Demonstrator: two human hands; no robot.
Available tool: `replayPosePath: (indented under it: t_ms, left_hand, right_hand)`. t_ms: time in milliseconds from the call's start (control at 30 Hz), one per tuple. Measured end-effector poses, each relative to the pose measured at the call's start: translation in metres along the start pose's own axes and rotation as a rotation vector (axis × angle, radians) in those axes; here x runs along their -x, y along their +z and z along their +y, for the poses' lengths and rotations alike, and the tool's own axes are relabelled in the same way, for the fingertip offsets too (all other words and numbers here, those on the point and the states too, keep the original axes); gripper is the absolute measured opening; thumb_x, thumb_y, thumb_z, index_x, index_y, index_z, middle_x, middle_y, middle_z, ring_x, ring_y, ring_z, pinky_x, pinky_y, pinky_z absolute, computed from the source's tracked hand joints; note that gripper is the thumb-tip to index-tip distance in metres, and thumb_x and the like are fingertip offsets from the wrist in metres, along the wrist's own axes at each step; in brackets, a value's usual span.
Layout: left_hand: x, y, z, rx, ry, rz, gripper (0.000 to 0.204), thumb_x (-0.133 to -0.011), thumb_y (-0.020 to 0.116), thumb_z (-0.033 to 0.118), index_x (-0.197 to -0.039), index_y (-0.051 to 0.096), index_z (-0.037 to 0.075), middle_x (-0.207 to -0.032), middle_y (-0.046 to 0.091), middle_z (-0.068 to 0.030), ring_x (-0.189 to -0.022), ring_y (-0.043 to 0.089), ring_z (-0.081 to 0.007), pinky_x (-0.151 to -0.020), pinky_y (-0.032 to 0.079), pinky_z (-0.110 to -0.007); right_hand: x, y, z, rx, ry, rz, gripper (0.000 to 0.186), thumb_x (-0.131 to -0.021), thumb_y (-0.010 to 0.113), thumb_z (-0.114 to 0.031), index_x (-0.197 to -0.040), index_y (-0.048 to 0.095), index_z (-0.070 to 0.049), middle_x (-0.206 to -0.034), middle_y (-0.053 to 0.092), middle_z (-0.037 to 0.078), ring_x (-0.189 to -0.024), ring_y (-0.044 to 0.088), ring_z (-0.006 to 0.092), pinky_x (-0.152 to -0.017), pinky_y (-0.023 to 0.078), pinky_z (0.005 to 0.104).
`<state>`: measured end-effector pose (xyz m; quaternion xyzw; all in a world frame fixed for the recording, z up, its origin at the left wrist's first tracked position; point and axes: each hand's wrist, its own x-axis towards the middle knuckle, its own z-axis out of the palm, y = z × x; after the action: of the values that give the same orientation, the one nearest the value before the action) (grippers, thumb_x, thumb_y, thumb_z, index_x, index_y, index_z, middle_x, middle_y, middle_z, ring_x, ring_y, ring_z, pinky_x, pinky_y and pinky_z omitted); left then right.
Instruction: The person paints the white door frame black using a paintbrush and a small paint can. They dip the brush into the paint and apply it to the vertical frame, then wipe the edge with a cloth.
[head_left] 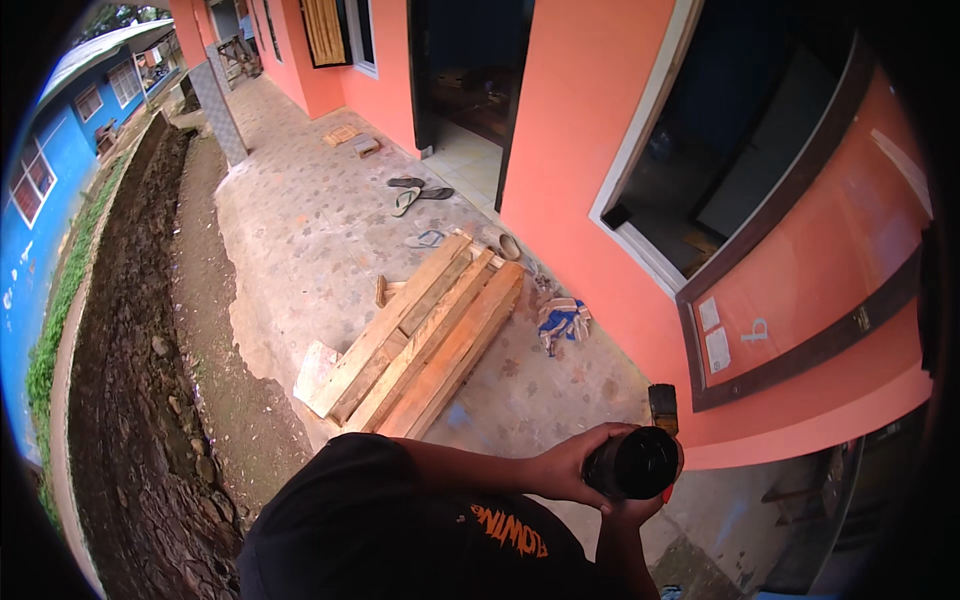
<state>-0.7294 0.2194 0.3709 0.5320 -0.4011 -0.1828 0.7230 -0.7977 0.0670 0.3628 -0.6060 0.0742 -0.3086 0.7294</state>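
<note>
Now; left hand (577, 466) grips black cylinder (632, 463); right hand (632, 512) grips it too; wooden planks (457, 348) lie near.

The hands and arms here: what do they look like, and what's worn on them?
The left hand and right hand are human and look bare, with no gloves visible. The left arm leaves a short black sleeve, part of a black shirt with jagged orange lettering.
</note>
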Motion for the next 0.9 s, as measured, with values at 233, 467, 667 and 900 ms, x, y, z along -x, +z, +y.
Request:
replayPosePath:
  t_ms: [233,467,667,900]
  left_hand:
    - [-0.037,-0.022,-0.029,0.216,0.052,0.011,0.054,-0.112,0.032,0.030,-0.157,0.032,-0.001,-0.165,0.026,-0.0145,-0.153,0.024,-0.0273,-0.123,0.023,-0.041]
    - [-0.077,-0.064,-0.042,0.416,-0.110,0.111,0.060,-0.111,0.038,0.035,-0.162,0.021,0.007,-0.162,0.032,-0.0121,-0.150,0.031,-0.0255,-0.123,0.025,-0.041]
    - [-0.123,-0.121,-0.052,1.037,-0.332,0.104,0.071,-0.107,0.046,0.047,-0.163,0.018,0.012,-0.158,0.040,-0.0112,-0.145,0.039,-0.0240,-0.118,0.035,-0.042]
    - [-0.159,-0.179,-0.080,1.337,-0.332,0.015,0.065,-0.106,0.047,0.048,-0.159,0.031,0.013,-0.148,0.052,-0.0078,-0.133,0.054,-0.0234,-0.113,0.043,-0.042]
  right_hand:
    - [-0.050,-0.009,0.022,-0.267,0.131,-0.010,0.051,-0.103,0.048,-0.033,-0.145,0.041,-0.005,-0.132,0.057,0.014,-0.115,0.064,0.0282,-0.094,0.059,0.0407]
    - [-0.110,0.019,0.051,-0.278,0.123,-0.079,0.053,-0.103,0.046,-0.038,-0.141,0.051,-0.002,-0.136,0.059,0.016,-0.124,0.060,0.0320,-0.105,0.051,0.0452]
    - [-0.172,0.061,0.081,0.477,-0.286,-0.051,0.054,-0.098,0.064,-0.025,-0.143,0.047,-0.001,-0.139,0.056,0.016,-0.123,0.061,0.0286,-0.103,0.053,0.0406]
    - [-0.232,0.126,0.087,0.513,-0.370,-0.059,0.057,-0.098,0.061,-0.035,-0.140,0.047,0.001,-0.132,0.061,0.018,-0.119,0.063,0.0296,-0.100,0.054,0.0414]
